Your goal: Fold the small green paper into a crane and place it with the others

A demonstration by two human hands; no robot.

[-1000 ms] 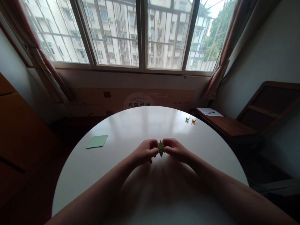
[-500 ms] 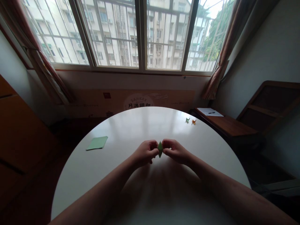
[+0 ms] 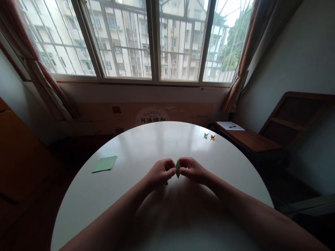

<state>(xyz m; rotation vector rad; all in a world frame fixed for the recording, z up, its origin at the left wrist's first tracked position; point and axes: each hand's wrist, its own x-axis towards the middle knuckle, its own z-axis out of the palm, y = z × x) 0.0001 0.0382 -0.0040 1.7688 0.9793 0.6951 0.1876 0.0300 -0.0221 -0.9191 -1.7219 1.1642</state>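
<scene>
A small folded piece of green paper (image 3: 178, 169), diamond-shaped from this side, is held upright between my two hands just above the white round table (image 3: 146, 146). My left hand (image 3: 162, 171) pinches its left side between thumb and fingers. On the other side, the thumb and fingers of my right hand (image 3: 192, 170) close on its right side. My fingertips cover part of the paper, so its full folds cannot be made out.
Green square paper sheets (image 3: 105, 164) lie at the table's left. Toward the far right edge stand a small green folded paper bird (image 3: 206, 135) and an orange one (image 3: 213, 137). Beyond them, a brown wooden desk (image 3: 258, 142) carries white paper (image 3: 230, 126) with a pen.
The whole view has shifted slightly. My right hand's fingers have come closer to the left hand and now cover more of the green paper's right side.
</scene>
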